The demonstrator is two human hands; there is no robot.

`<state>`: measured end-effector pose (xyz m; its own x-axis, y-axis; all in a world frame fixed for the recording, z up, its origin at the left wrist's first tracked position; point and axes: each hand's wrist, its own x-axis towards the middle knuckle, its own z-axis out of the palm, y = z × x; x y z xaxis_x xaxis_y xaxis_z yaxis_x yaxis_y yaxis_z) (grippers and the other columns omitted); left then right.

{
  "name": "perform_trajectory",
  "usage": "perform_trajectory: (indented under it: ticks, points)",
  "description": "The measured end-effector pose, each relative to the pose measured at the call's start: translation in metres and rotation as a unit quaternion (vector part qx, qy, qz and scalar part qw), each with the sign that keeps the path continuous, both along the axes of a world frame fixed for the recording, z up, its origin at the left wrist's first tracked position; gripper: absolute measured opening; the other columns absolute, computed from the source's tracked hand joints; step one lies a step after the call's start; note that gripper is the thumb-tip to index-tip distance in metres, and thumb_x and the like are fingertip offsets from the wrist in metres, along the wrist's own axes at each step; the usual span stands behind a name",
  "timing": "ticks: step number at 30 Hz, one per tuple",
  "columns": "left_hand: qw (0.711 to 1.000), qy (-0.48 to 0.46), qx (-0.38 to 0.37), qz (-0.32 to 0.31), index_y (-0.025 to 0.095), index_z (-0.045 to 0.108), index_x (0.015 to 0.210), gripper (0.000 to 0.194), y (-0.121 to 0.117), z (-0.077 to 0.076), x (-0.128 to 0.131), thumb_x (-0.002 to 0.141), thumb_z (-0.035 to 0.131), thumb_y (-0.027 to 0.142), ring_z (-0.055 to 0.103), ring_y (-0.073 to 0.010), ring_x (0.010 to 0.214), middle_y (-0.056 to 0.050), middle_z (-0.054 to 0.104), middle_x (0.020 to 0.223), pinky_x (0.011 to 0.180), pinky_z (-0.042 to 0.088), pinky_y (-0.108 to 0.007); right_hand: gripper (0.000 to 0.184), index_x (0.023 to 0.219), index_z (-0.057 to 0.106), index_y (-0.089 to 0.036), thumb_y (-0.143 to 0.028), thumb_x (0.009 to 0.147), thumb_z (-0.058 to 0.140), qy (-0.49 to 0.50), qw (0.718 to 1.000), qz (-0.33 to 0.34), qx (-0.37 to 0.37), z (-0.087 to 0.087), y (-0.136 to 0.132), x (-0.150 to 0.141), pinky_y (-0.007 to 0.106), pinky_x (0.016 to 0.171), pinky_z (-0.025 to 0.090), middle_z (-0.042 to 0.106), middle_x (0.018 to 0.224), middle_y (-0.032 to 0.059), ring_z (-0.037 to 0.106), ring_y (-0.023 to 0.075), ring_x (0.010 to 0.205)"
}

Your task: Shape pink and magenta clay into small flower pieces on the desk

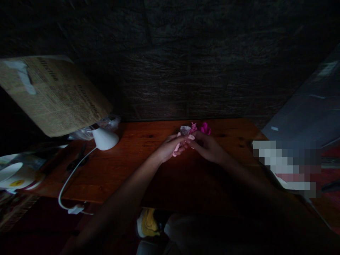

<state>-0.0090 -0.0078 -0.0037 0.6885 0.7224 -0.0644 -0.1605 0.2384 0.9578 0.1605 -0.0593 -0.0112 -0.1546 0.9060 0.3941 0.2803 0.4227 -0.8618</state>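
Nearest the camera, at the lower edge: dim grey cloth, with a yellow-and-white object just beside it, too dark to identify. Beyond, a brown wooden table with visible knots. At left, a white cable looping past the front edge to a pale inline piece; farther left, a white container with a yellow mark; on the wood, a dark scissors-like tool.

Over the middle of the table, two hands close together. Left hand half-curled, holding a pale pink piece between thumb and bent fingers. Right hand meeting it from the other side, thumb and fingers narrowly spaced beside a second pale pink patch. Cannot tell whether pinched there, or whether joined to the first piece, because of the overlapping fingers.

Just past the hands, in a row from left to right: a greyish-white lump, a small pink figure with ear-like points, and a lobed magenta lump.

Farther back at left, a white lamp base below a newsprint-patterned shade, with clear plastic behind. At right, a grey panel. Farthest, a dark, rough-textured wall.
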Motion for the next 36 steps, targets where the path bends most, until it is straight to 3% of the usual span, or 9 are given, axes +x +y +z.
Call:
perform_trajectory:
  ticks: [3, 7, 12, 16, 19, 26, 36]
  points:
    - [1.0, 0.0, 0.015, 0.015, 0.013, 0.059, 0.081, 0.036, 0.0, 0.001, 0.0, 0.073, 0.075, 0.044, 0.035, -0.0023, 0.04, 0.004, 0.051, 0.058, 0.035, 0.015, -0.016, 0.033, 0.096, 0.065, -0.019, -0.049, 0.083, 0.068, 0.032, 0.999, -0.01, -0.012, -0.001, 0.003, 0.002, 0.029, 0.067, 0.047, 0.068, 0.082, 0.0026, 0.061, 0.0156, 0.072]
    - [0.999, 0.003, 0.038, 0.016, 0.012, 0.06, 0.084, 0.041, -0.001, 0.0, 0.0, 0.073, 0.075, 0.049, 0.032, -0.0019, 0.04, 0.006, 0.046, 0.056, 0.036, 0.014, -0.017, 0.035, 0.086, 0.067, -0.018, -0.051, 0.076, 0.075, 0.081, 0.995, 0.012, -0.051, 0.003, 0.003, 0.004, 0.028, 0.063, 0.047, 0.068, 0.077, 0.0019, 0.06, 0.0143, 0.067]
    - [0.997, 0.027, 0.079, 0.001, 0.013, 0.062, 0.09, 0.043, 0.002, -0.006, 0.0, 0.079, 0.067, 0.055, 0.038, -0.0033, 0.042, 0.002, 0.057, 0.064, 0.036, 0.017, -0.017, 0.033, 0.08, 0.067, -0.018, -0.047, 0.071, 0.08, 0.123, 0.989, 0.032, -0.07, 0.006, 0.002, 0.003, 0.028, 0.065, 0.047, 0.067, 0.071, -0.0002, 0.06, 0.0133, 0.065]
    - [0.982, 0.074, 0.172, -0.007, 0.013, 0.059, 0.075, 0.055, 0.004, -0.01, 0.0, 0.084, 0.052, 0.068, 0.04, -0.0042, 0.043, 0.001, 0.056, 0.06, 0.038, 0.023, -0.018, 0.031, 0.079, 0.067, -0.018, -0.045, 0.072, 0.081, 0.139, 0.987, 0.042, -0.075, 0.006, 0.001, 0.002, 0.029, 0.066, 0.047, 0.067, 0.069, -0.0002, 0.06, 0.0139, 0.066]
    - [0.975, 0.084, 0.206, 0.004, 0.015, 0.054, 0.069, 0.055, 0.002, -0.01, -0.001, 0.083, 0.052, 0.069, 0.038, -0.0045, 0.043, 0.004, 0.049, 0.054, 0.04, 0.026, -0.019, 0.03, 0.078, 0.068, -0.017, -0.043, 0.071, 0.082, 0.129, 0.988, 0.029, -0.084, 0.007, 0.001, 0.003, 0.027, 0.061, 0.044, 0.067, 0.069, 0.0001, 0.058, 0.0126, 0.063]
    - [0.98, 0.052, 0.19, 0.013, 0.017, 0.05, 0.066, 0.048, -0.001, -0.006, -0.001, 0.085, 0.058, 0.06, 0.034, -0.0032, 0.041, 0.007, 0.044, 0.051, 0.041, 0.025, -0.019, 0.031, 0.089, 0.074, -0.018, -0.042, 0.071, 0.082, 0.166, 0.974, 0.058, -0.142, 0.011, 0.0, 0.006, 0.023, 0.053, 0.038, 0.065, 0.069, -0.0014, 0.051, 0.0089, 0.057]
    - [0.99, 0.013, 0.137, 0.04, 0.016, 0.052, 0.072, 0.051, 0.004, -0.008, 0.002, 0.081, 0.059, 0.066, 0.032, -0.0032, 0.036, 0.007, 0.045, 0.049, 0.036, 0.019, -0.019, 0.037, 0.087, 0.075, -0.017, -0.047, 0.066, 0.083, 0.188, 0.967, 0.019, -0.17, 0.007, 0.002, 0.004, 0.023, 0.051, 0.036, 0.063, 0.063, -0.0016, 0.047, 0.0086, 0.053]
